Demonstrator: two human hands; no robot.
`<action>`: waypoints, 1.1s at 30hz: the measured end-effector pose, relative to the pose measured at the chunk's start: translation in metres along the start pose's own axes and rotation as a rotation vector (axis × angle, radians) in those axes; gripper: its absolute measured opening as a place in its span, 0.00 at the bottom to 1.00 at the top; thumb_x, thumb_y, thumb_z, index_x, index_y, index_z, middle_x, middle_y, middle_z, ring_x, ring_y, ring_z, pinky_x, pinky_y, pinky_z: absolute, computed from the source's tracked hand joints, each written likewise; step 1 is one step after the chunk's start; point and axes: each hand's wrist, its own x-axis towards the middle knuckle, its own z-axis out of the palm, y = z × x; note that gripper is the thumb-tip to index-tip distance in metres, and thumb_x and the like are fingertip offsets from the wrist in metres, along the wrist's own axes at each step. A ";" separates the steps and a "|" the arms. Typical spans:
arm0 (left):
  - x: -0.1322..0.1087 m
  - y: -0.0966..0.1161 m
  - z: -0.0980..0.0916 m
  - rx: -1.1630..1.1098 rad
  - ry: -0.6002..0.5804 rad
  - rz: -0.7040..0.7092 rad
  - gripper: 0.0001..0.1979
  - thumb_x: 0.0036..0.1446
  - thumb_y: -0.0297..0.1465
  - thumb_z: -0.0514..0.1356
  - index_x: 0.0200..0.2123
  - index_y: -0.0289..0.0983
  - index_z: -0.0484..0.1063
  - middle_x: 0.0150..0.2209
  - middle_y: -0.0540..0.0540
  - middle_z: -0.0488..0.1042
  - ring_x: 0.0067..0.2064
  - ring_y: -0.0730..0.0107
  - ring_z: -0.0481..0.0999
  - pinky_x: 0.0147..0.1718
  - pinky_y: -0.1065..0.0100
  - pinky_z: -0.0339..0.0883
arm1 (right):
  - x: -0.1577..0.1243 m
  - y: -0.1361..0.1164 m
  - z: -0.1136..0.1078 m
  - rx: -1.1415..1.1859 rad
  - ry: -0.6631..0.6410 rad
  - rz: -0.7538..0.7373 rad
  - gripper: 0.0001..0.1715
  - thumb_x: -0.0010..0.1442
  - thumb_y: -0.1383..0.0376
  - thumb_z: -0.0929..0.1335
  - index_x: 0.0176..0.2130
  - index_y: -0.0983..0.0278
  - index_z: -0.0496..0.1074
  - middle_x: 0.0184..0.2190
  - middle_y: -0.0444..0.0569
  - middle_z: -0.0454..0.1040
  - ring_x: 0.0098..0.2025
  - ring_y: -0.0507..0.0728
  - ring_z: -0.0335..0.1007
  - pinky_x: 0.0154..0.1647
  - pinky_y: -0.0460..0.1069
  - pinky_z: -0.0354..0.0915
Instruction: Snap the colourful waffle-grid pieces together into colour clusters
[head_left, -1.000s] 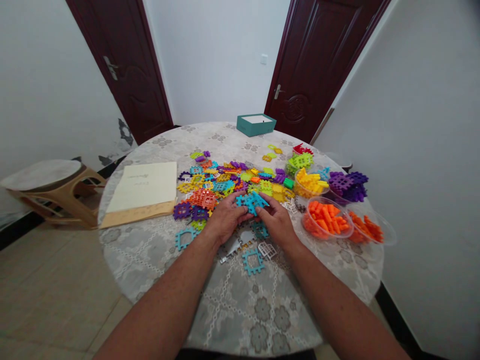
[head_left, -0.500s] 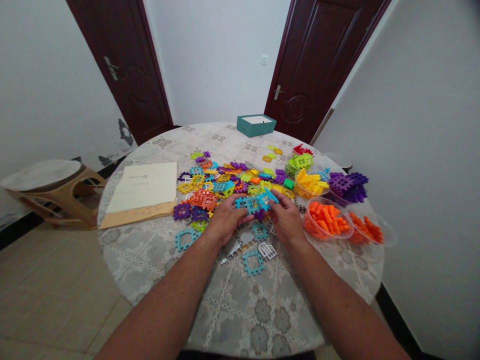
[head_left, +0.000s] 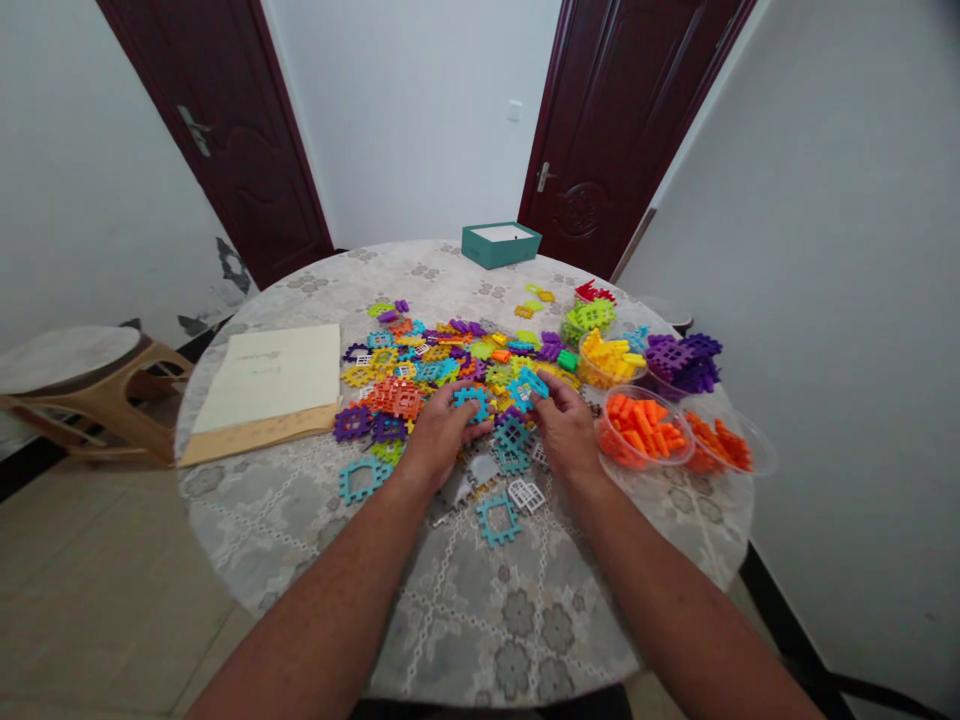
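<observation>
My left hand (head_left: 439, 430) is closed on a blue notched building piece (head_left: 471, 403), gripped between thumb and fingers. Another light-blue building piece (head_left: 527, 388) is pinched in my right hand (head_left: 564, 425), a short gap away from the first. Both hands hover at the near side of a heap of colourful interlocking pieces (head_left: 435, 370). Just below and between them lie teal pieces (head_left: 512, 447), seemingly overlapping. Nearer to me are a teal square frame (head_left: 498, 521), a white window piece (head_left: 526, 495) and grey pieces (head_left: 480, 468). A wider teal frame (head_left: 364, 481) rests left of my left forearm.
Clear tubs of orange pieces (head_left: 645, 428), yellow pieces (head_left: 611, 355) and purple pieces (head_left: 682, 362) stand on the right. Paper sheets (head_left: 277, 370) lie at the left of the round table (head_left: 442, 640). At the back sits a green box (head_left: 501, 246); a stool (head_left: 75, 360) stands left.
The blue pieces held together between my hands are now apart, one in each hand. Another teal piece appears below them on the table. The whole view has shifted slightly.
</observation>
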 end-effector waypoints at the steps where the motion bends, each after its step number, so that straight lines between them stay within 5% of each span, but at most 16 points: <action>1: -0.003 0.002 0.001 -0.031 -0.039 -0.016 0.20 0.58 0.30 0.68 0.54 0.38 0.74 0.51 0.39 0.76 0.48 0.61 0.82 0.47 0.58 0.81 | -0.004 0.000 0.002 -0.038 -0.025 -0.008 0.35 0.57 0.54 0.75 0.61 0.60 0.75 0.47 0.48 0.81 0.38 0.56 0.77 0.40 0.52 0.77; 6: -0.015 -0.001 0.011 -0.108 -0.180 -0.057 0.23 0.56 0.34 0.72 0.53 0.38 0.75 0.53 0.38 0.76 0.52 0.61 0.79 0.48 0.62 0.79 | -0.024 -0.002 0.012 -0.382 -0.178 -0.272 0.27 0.64 0.59 0.70 0.61 0.57 0.75 0.52 0.51 0.78 0.50 0.61 0.75 0.56 0.58 0.73; 12: -0.012 -0.011 0.015 -0.294 -0.091 -0.076 0.18 0.54 0.26 0.66 0.50 0.40 0.74 0.45 0.45 0.78 0.45 0.67 0.79 0.47 0.63 0.78 | -0.029 -0.004 0.013 -0.692 -0.356 -0.582 0.30 0.65 0.66 0.68 0.65 0.55 0.70 0.58 0.55 0.73 0.61 0.64 0.68 0.66 0.63 0.65; 18: -0.004 0.007 0.005 -0.381 0.017 -0.024 0.22 0.52 0.23 0.62 0.52 0.37 0.71 0.42 0.43 0.78 0.42 0.63 0.81 0.44 0.54 0.81 | -0.033 -0.008 0.016 -0.679 -0.415 -0.665 0.27 0.68 0.63 0.68 0.65 0.54 0.70 0.63 0.54 0.71 0.67 0.64 0.65 0.70 0.65 0.61; 24: 0.015 0.035 -0.032 -0.470 0.245 0.200 0.24 0.51 0.23 0.59 0.53 0.40 0.68 0.40 0.45 0.78 0.44 0.59 0.84 0.44 0.53 0.81 | -0.015 -0.016 0.023 -0.749 -0.437 -0.637 0.19 0.68 0.66 0.66 0.56 0.58 0.77 0.57 0.55 0.76 0.61 0.62 0.70 0.67 0.62 0.65; 28: 0.030 0.042 -0.056 -0.577 0.435 0.279 0.18 0.53 0.25 0.58 0.48 0.40 0.68 0.40 0.45 0.78 0.44 0.59 0.84 0.44 0.54 0.80 | 0.018 -0.023 0.050 -0.901 -0.594 -0.702 0.16 0.68 0.66 0.66 0.53 0.59 0.79 0.54 0.55 0.78 0.59 0.63 0.72 0.66 0.61 0.64; 33: 0.040 0.038 -0.067 -0.612 0.532 0.313 0.12 0.55 0.29 0.60 0.44 0.38 0.70 0.41 0.46 0.77 0.42 0.62 0.81 0.43 0.51 0.80 | 0.053 -0.013 0.106 -1.150 -0.719 -0.736 0.20 0.68 0.65 0.67 0.57 0.63 0.77 0.59 0.58 0.76 0.62 0.63 0.69 0.67 0.59 0.62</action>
